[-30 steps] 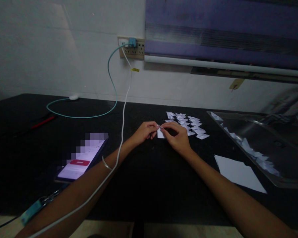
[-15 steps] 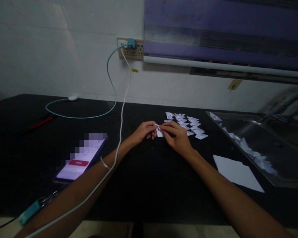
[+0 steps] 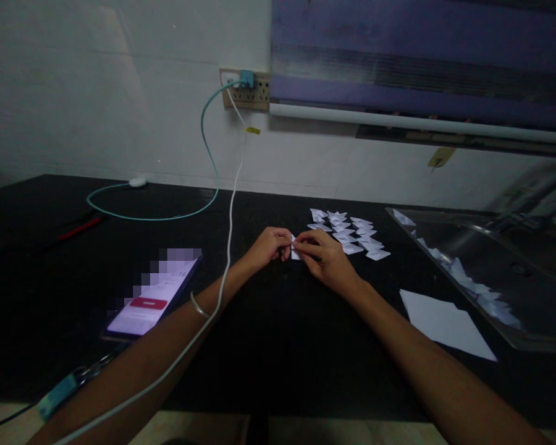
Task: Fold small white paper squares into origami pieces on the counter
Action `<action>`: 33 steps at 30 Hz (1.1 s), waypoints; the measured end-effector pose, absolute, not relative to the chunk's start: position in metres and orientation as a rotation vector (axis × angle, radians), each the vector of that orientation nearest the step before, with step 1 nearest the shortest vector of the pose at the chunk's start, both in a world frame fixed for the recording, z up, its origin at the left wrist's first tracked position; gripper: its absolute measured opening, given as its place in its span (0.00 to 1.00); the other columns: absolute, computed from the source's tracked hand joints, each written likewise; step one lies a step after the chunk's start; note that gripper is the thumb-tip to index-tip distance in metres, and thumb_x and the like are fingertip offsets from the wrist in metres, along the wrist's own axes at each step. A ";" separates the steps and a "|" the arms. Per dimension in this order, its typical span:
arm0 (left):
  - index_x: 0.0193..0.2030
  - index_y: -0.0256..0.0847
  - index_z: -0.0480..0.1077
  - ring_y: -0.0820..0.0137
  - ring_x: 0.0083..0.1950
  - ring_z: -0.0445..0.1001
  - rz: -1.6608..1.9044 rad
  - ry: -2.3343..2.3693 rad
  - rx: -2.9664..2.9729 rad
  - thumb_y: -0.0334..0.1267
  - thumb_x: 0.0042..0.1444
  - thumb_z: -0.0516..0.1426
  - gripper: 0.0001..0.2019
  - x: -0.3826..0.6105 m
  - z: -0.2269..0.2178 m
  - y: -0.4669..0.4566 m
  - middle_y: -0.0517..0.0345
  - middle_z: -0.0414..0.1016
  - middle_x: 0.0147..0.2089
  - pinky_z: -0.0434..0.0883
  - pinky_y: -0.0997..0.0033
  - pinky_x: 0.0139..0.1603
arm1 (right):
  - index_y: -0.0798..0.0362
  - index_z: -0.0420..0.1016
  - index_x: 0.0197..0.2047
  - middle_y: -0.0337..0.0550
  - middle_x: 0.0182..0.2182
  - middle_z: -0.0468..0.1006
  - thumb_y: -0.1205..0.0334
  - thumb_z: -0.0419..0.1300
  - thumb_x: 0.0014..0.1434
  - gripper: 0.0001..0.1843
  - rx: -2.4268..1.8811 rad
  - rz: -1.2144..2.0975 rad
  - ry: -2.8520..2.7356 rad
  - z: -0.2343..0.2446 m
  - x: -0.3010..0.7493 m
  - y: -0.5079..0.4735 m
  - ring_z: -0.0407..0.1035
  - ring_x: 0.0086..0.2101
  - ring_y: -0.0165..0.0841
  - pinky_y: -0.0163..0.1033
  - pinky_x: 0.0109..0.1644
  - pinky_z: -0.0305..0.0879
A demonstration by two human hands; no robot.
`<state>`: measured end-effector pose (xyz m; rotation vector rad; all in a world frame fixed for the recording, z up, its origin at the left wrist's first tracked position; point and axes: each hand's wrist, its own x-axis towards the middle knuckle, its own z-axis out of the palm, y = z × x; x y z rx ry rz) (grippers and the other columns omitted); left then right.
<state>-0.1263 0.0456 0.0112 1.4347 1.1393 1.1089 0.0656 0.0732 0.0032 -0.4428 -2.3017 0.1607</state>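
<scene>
My left hand (image 3: pixel 267 245) and my right hand (image 3: pixel 325 259) meet over the middle of the black table (image 3: pixel 269 346). Both pinch one small white folded paper piece (image 3: pixel 295 253) between their fingertips, just above the table top. Most of that piece is hidden by my fingers. Directly behind my right hand lies a cluster of several small folded white paper pieces (image 3: pixel 352 234) in rows. A silver bangle (image 3: pixel 198 305) sits on my left wrist.
A lit phone (image 3: pixel 152 301) lies at the left, with a white cable (image 3: pixel 229 204) running over my left forearm to a wall socket (image 3: pixel 244 89). A teal cable (image 3: pixel 157 210) loops behind. A white paper sheet (image 3: pixel 445 324) lies right. A metal tray (image 3: pixel 486 278) holds paper scraps.
My right hand's fingers have shifted slightly left and closed in over the paper piece, so less of it shows. My left hand has barely moved.
</scene>
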 end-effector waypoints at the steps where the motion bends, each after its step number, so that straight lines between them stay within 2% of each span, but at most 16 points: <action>1: 0.24 0.38 0.66 0.79 0.17 0.60 1.099 1.117 1.440 0.36 0.54 0.55 0.09 -0.127 0.010 0.046 0.64 0.67 0.17 0.52 0.77 0.20 | 0.47 0.82 0.49 0.49 0.47 0.78 0.69 0.58 0.65 0.15 -0.444 0.163 -2.311 0.003 0.066 0.073 0.72 0.45 0.39 0.48 0.48 0.73; 7: 0.28 0.38 0.66 0.78 0.18 0.63 1.047 1.008 1.465 0.40 0.58 0.54 0.10 -0.132 0.002 0.054 0.63 0.69 0.19 0.55 0.78 0.21 | 0.47 0.83 0.48 0.49 0.47 0.78 0.69 0.59 0.64 0.14 -0.451 0.176 -2.336 0.004 0.068 0.075 0.71 0.46 0.39 0.49 0.50 0.71; 14: 0.29 0.39 0.64 0.78 0.22 0.63 1.060 1.107 1.699 0.50 0.67 0.49 0.20 -0.130 -0.002 0.051 0.64 0.65 0.22 0.59 0.78 0.25 | 0.47 0.84 0.45 0.47 0.45 0.76 0.70 0.59 0.63 0.14 -0.454 0.251 -2.333 0.003 0.067 0.076 0.71 0.43 0.36 0.45 0.46 0.71; 19: 0.31 0.40 0.63 0.77 0.21 0.63 1.070 1.269 1.768 0.51 0.69 0.48 0.20 -0.129 -0.008 0.051 0.65 0.65 0.21 0.59 0.77 0.25 | 0.48 0.82 0.43 0.45 0.42 0.77 0.64 0.62 0.63 0.08 -0.517 0.454 -2.167 0.001 0.062 0.074 0.72 0.43 0.37 0.46 0.49 0.70; 22: 0.33 0.41 0.63 0.76 0.20 0.63 1.086 1.330 1.784 0.51 0.70 0.46 0.19 -0.128 -0.010 0.051 0.65 0.65 0.21 0.58 0.76 0.24 | 0.50 0.78 0.49 0.46 0.43 0.77 0.59 0.63 0.62 0.12 -0.603 0.698 -2.019 0.000 0.060 0.076 0.72 0.42 0.36 0.42 0.45 0.70; 24: 0.34 0.42 0.61 0.75 0.20 0.63 1.088 1.355 1.793 0.51 0.71 0.44 0.19 -0.127 -0.010 0.050 0.65 0.65 0.21 0.58 0.75 0.24 | 0.51 0.77 0.49 0.45 0.41 0.78 0.55 0.64 0.61 0.15 -0.669 0.865 -1.924 0.001 0.060 0.078 0.72 0.38 0.34 0.39 0.41 0.70; 27: 0.34 0.43 0.59 0.74 0.22 0.63 1.079 1.400 1.826 0.49 0.72 0.43 0.17 -0.124 -0.008 0.047 0.64 0.64 0.23 0.57 0.74 0.24 | 0.52 0.78 0.40 0.40 0.32 0.77 0.50 0.62 0.62 0.14 -0.703 1.037 -1.946 0.002 0.060 0.079 0.70 0.32 0.32 0.37 0.37 0.67; 30: 0.35 0.44 0.58 0.73 0.24 0.63 1.043 1.395 1.910 0.48 0.72 0.43 0.15 -0.124 -0.008 0.045 0.64 0.63 0.25 0.57 0.72 0.26 | 0.53 0.76 0.30 0.37 0.25 0.72 0.47 0.58 0.65 0.20 -0.706 1.092 -1.975 0.004 0.061 0.080 0.66 0.29 0.31 0.36 0.33 0.62; 33: 0.36 0.44 0.58 0.72 0.25 0.62 1.026 1.354 1.984 0.46 0.71 0.44 0.13 -0.123 -0.009 0.045 0.63 0.63 0.26 0.55 0.70 0.27 | 0.53 0.77 0.30 0.37 0.25 0.74 0.48 0.61 0.62 0.18 -0.706 1.116 -1.944 0.004 0.060 0.081 0.66 0.29 0.30 0.36 0.34 0.62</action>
